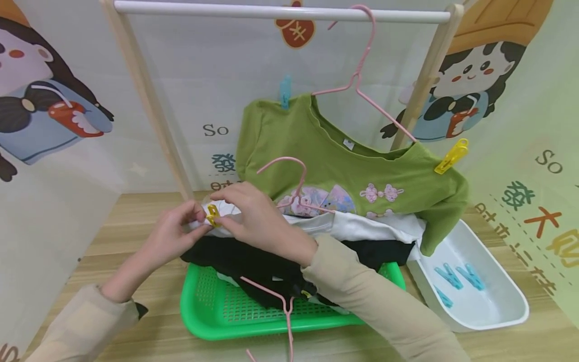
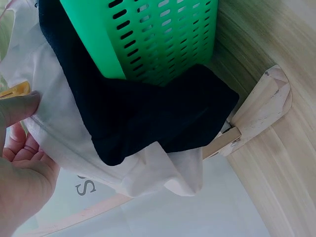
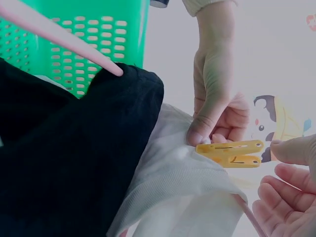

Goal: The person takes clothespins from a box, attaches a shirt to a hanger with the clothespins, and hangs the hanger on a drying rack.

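Yellow clip (image 1: 212,215) on garment (image 1: 371,226), between left hand (image 1: 174,231), right hand (image 1: 255,216).

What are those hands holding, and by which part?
The left hand pinches the white garment by the cloth beside a yellow clip; the right hand holds nothing.

The place looks like a small laundry corner, perhaps domestic: beyond the right hand (image 1: 258,216), a clothes rack (image 1: 226,11) stands before cartoon-printed wall covering (image 1: 194,75); below it, a green plastic basket (image 1: 203,328) holds clothes (image 1: 253,254).
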Action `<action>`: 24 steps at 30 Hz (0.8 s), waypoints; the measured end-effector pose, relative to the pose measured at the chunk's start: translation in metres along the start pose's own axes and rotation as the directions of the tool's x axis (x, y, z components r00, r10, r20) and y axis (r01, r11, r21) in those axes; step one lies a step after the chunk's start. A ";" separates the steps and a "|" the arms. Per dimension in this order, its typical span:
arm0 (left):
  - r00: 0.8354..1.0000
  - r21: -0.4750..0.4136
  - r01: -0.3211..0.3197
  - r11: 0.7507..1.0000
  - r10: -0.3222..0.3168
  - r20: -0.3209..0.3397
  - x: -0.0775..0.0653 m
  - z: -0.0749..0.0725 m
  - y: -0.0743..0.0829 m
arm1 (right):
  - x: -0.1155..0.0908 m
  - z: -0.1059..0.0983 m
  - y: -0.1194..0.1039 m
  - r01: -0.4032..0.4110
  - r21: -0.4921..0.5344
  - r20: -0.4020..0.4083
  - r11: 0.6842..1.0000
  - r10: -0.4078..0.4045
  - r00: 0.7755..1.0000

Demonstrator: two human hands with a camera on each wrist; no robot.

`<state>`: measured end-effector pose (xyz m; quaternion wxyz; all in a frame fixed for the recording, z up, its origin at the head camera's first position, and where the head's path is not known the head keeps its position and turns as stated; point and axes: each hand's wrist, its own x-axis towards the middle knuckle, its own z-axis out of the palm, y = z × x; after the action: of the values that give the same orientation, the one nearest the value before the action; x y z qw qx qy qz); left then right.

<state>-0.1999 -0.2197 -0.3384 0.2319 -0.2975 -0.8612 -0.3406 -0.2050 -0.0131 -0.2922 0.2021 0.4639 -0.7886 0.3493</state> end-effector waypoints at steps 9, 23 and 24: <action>1.000 -0.006 -0.005 1.000 0.005 0.002 0.000 0.000 -0.002 | -0.032 -0.011 -0.004 0.097 0.031 0.001 0.995 -0.097 0.995; 1.000 0.004 0.022 1.000 -0.022 0.001 0.000 0.001 0.000 | -0.089 -0.050 0.002 -0.003 0.072 0.043 0.997 0.000 0.999; 1.000 0.009 0.019 1.000 -0.019 0.002 0.000 0.001 -0.001 | -0.093 -0.053 0.003 -0.014 0.071 0.040 0.997 0.011 0.999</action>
<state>-0.2002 -0.2197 -0.3391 0.2293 -0.2888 -0.8657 -0.3385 -0.1625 0.0821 -0.3172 0.1674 0.4726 -0.7825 0.3693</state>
